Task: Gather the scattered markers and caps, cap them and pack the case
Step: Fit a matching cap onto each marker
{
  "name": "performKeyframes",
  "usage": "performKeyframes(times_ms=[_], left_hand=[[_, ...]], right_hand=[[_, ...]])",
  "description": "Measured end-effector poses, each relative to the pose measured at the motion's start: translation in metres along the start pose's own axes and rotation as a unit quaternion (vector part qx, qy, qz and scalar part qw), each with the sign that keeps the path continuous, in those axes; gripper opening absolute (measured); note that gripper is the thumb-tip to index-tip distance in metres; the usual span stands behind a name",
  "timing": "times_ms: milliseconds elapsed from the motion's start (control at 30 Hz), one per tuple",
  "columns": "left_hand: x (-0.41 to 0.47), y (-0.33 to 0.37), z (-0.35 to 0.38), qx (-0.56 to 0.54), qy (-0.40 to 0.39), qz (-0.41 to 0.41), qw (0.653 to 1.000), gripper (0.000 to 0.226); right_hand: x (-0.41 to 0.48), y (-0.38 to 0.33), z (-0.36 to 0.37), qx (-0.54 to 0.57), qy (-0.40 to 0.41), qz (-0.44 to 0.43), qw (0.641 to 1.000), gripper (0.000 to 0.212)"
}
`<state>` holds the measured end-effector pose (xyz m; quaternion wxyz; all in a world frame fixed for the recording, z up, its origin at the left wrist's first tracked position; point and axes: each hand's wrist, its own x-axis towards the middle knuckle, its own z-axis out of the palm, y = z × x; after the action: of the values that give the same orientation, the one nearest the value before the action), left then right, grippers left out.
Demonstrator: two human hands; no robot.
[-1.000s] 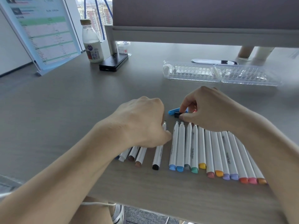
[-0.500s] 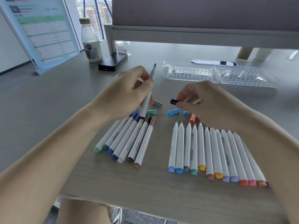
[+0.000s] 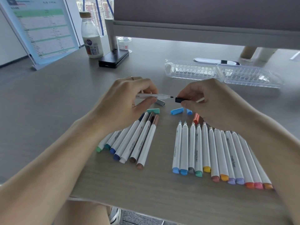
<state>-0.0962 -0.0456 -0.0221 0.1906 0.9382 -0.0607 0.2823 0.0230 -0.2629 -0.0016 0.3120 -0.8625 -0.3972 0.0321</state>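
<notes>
White markers point(image 3: 134, 143) on the counter are showing the word "marker" printed along their barrels. The label on the bottle point(image 3: 91, 47) and the standing sheet point(image 3: 42, 30) are showing print too blurred to read.

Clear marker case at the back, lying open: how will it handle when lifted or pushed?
Probably light: the case looks thin, clear and empty. Its two halves lie open side by side, so lifting one likely lets the other swing. Smooth plastic should slide easily on the table.
</notes>
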Motion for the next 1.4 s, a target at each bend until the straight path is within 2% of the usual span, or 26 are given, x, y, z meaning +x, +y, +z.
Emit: performKeyframes(times_ms=[333, 533, 700, 800, 933, 1167, 1267, 1400], left_hand=[[0.0, 0.006, 0.004, -0.013, -0.004, 0.01, 1.0, 0.007], [-0.001, 0.008, 0.001, -0.105, 0.014, -0.032, 0.994, 0.012], [0.001, 0.011, 0.001, -0.103, 0.002, -0.04, 0.994, 0.01], [0.005, 0.016, -0.002, -0.086, 0.002, -0.066, 0.994, 0.016], [0.014, 0.035, -0.015, -0.066, -0.077, -0.137, 0.985, 0.02], [0.013, 0.07, -0.021, 0.094, -0.196, -0.198, 0.956, 0.037], [0.007, 0.08, -0.012, 0.135, -0.246, -0.207, 0.937, 0.037], [0.004, 0.086, -0.008, 0.16, -0.267, -0.193, 0.93, 0.035]], right_hand=[[-0.002, -0.007, 0.004, 0.025, -0.003, -0.031, 0.999, 0.013], [-0.004, -0.011, 0.002, 0.098, 0.014, -0.047, 0.994, 0.009], [-0.002, -0.01, 0.001, 0.089, 0.011, -0.048, 0.995, 0.01], [0.0, -0.01, 0.001, 0.114, 0.041, -0.057, 0.991, 0.013], [0.002, -0.01, 0.0, 0.154, 0.06, -0.039, 0.985, 0.016], [0.008, 0.0, -0.002, 0.171, 0.123, 0.049, 0.976, 0.03], [0.007, 0.002, -0.001, 0.125, 0.101, 0.051, 0.986, 0.03], [0.007, 0.004, -0.001, 0.068, 0.069, 0.049, 0.994, 0.028]])
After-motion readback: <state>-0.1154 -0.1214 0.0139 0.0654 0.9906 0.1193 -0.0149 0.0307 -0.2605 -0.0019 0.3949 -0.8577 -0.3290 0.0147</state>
